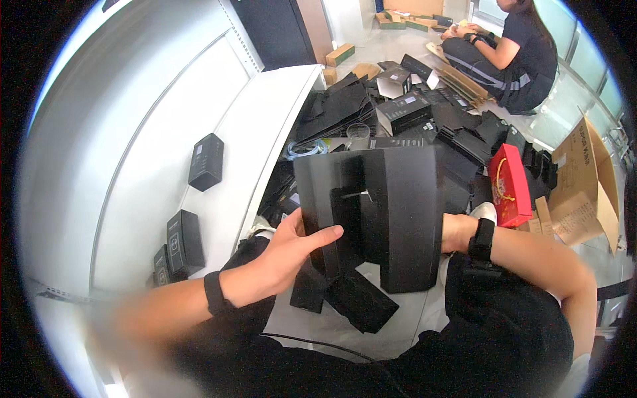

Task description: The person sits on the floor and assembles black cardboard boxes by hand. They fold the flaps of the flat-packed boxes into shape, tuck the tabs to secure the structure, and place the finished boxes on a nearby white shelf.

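A black cardboard box point(411, 219), its folded panels standing at angles to each other, is held up in front of me. My left hand point(292, 249) grips its left side, with the thumb lying across the front face and the other fingers behind. At the box's right edge, my right hand point(455, 232) reaches behind the cardboard; its fingers are hidden. A small light glint shows in the dark recess between the panels. Below the box, a flat black piece point(363, 304) and a smaller black piece point(307, 292) lie on the floor between my legs.
A white shelf point(265, 113) on the left bears several black boxes point(206, 162). Ahead is a heap of black cardboard point(342, 106) with a clear plastic cup point(358, 134). To the right stand a red gift box point(514, 189) and a brown carton point(577, 182). Another person point(531, 50) sits beyond.
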`<state>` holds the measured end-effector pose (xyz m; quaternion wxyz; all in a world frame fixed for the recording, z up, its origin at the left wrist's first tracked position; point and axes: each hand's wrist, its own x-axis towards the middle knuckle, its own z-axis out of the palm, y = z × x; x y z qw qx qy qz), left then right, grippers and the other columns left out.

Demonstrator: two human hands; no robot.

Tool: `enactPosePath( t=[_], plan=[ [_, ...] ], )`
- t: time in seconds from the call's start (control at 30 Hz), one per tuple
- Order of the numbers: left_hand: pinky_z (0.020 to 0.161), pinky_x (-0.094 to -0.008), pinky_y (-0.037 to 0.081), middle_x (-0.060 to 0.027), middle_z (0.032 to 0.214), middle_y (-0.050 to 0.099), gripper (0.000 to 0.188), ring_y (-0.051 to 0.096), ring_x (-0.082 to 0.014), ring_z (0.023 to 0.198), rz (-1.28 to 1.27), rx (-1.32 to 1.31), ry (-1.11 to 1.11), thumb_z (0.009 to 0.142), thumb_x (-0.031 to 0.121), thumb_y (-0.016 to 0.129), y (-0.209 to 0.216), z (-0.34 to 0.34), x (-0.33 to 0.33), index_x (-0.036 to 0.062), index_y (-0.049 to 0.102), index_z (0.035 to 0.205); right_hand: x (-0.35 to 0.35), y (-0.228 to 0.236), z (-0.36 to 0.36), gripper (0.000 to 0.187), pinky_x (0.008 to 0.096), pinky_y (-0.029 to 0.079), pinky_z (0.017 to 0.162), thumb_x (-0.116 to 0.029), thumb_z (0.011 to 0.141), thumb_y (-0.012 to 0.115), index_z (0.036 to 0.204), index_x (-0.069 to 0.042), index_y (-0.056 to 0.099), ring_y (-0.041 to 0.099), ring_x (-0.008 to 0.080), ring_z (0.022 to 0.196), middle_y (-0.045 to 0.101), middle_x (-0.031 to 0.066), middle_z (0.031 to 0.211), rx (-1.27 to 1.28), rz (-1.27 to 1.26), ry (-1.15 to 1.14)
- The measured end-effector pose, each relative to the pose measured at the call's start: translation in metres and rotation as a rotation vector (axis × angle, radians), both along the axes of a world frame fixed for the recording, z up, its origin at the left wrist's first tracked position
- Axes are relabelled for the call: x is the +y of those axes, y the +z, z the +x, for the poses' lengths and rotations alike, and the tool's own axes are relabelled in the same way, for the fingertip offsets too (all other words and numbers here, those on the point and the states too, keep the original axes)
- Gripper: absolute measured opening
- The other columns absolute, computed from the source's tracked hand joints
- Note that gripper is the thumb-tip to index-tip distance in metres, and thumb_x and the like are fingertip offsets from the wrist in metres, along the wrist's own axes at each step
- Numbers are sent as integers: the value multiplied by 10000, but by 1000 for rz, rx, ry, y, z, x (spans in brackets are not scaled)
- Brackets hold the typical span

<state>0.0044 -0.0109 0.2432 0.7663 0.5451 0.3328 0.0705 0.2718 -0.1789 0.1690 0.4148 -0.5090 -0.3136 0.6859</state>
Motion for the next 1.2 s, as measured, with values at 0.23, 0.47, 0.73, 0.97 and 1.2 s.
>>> enactPosePath(
  t=[0.23,0.47,0.73,0.97,1.2],
  plan=[
    [1016,-369,510,-124,1280,646,501,636,-211,1166,64,72,163,961,194,753,-36,-6,27,-24,530,1354,22,-10,4,426,373,515,1035,-340,1091,566,1363,-15,614,642,250,1187,671,129,1329,168,-121,-412],
    [1025,-398,523,-138,1324,610,532,623,-223,1205,112,82,111,1001,215,696,-41,-13,31,-33,472,1415,37,17,-27,813,379,398,1098,-631,1004,570,1486,15,471,546,214,1291,592,104,1413,-142,20,-442],
    [1132,-401,419,-127,1441,564,682,531,-227,1338,17,263,-80,1019,364,681,-55,-5,11,5,407,1529,45,-9,-64,738,370,482,1080,-336,951,757,1447,82,406,612,242,1242,620,189,1352,-314,71,-274],
    [1058,-397,462,-81,1392,595,674,552,-193,1297,26,483,-299,1045,446,638,-70,-5,10,43,410,1534,47,-19,-72,901,392,446,1128,-416,939,772,1513,67,274,564,290,1311,537,231,1413,-424,8,-151],
    [1017,-404,558,-155,1331,617,594,651,-229,1191,19,330,-167,1048,297,676,-91,5,0,-22,387,1457,48,-61,-67,848,376,469,1083,-365,1012,724,1543,12,182,561,276,1256,467,227,1407,-704,240,-399]
  ],
)
